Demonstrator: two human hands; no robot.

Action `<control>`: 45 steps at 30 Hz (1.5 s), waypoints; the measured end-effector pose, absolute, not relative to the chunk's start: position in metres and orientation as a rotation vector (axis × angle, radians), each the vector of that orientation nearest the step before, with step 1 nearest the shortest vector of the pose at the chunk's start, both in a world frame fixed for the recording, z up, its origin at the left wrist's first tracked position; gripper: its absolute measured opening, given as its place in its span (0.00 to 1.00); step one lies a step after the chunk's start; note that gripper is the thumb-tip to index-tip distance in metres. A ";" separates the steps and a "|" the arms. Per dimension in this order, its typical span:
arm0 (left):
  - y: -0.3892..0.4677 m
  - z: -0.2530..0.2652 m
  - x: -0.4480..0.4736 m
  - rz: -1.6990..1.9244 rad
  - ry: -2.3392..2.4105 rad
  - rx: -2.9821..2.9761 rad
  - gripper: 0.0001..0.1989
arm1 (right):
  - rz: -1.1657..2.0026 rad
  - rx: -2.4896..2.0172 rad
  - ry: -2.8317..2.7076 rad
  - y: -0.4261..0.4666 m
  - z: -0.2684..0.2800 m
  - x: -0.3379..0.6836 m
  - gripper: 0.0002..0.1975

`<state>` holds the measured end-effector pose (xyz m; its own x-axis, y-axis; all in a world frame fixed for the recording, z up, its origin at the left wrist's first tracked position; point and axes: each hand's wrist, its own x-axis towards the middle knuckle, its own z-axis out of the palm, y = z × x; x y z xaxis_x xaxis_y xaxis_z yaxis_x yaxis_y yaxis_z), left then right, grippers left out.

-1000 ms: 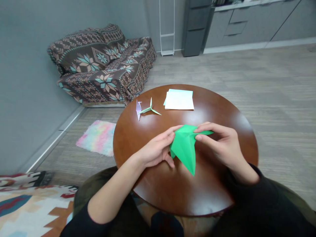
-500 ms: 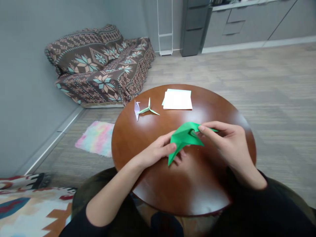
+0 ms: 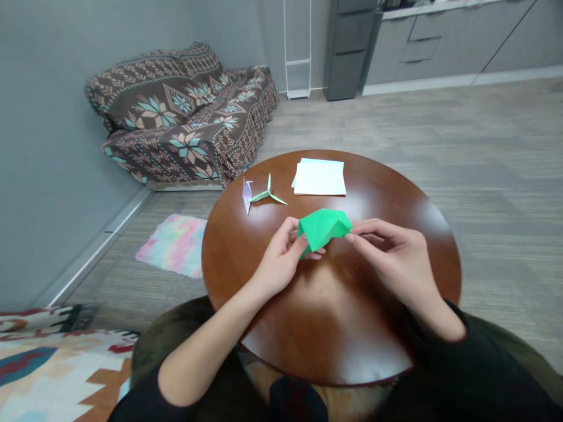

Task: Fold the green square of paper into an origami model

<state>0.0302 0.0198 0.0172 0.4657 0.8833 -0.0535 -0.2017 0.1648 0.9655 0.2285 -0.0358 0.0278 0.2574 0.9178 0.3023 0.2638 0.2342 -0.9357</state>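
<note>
A partly folded sheet of green origami paper (image 3: 323, 226) is held above the round brown table (image 3: 373, 346). My left hand (image 3: 285, 252) pinches its left corner, thumb in front and the other fingers behind. With thumb and fingertips my right hand (image 3: 389, 243) grips the paper's right edge. Its curled fingers are partly hidden. Beyond the left hand lie a pale green folded paper piece with three points (image 3: 268, 194) and a small purple folded paper figure (image 3: 247, 195), close together.
A stack of paper sheets (image 3: 320, 178), white on top with light blue beneath, lies near the table's far edge. Behind stands a sofa under a patterned cover (image 3: 185, 117). A fluffy pastel rug (image 3: 173, 245) is on the floor at left.
The green paper has turned and drawn together; its long point at the right and lower tip no longer show. My right hand has shifted slightly left, and my left hand has turned more upright.
</note>
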 end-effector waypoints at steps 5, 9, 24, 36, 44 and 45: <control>0.019 0.020 0.029 0.710 0.659 1.048 0.19 | 0.739 -1.301 -1.257 -0.034 0.023 0.226 0.02; 0.020 0.021 0.028 0.724 0.650 0.965 0.17 | 0.744 -1.304 -1.218 -0.033 0.024 0.228 0.02; 0.017 0.013 0.034 0.860 0.836 1.112 0.18 | 1.108 -1.231 -1.089 -0.035 0.023 0.209 0.14; 0.014 0.020 0.041 1.052 0.904 1.124 0.17 | 1.122 -1.178 -1.100 -0.036 0.022 0.201 0.15; 0.012 0.022 0.040 1.131 0.972 1.173 0.20 | 1.058 -1.216 -1.116 -0.038 0.019 0.194 0.15; 0.011 0.023 0.041 1.121 0.965 1.150 0.23 | 1.054 -1.219 -1.117 -0.038 0.019 0.194 0.15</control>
<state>0.0408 0.0108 0.0231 0.1911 0.9815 -0.0146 -0.1606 0.0459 0.9859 0.1937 -0.0384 0.0194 0.1532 0.9860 0.0652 -0.0084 0.0673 -0.9977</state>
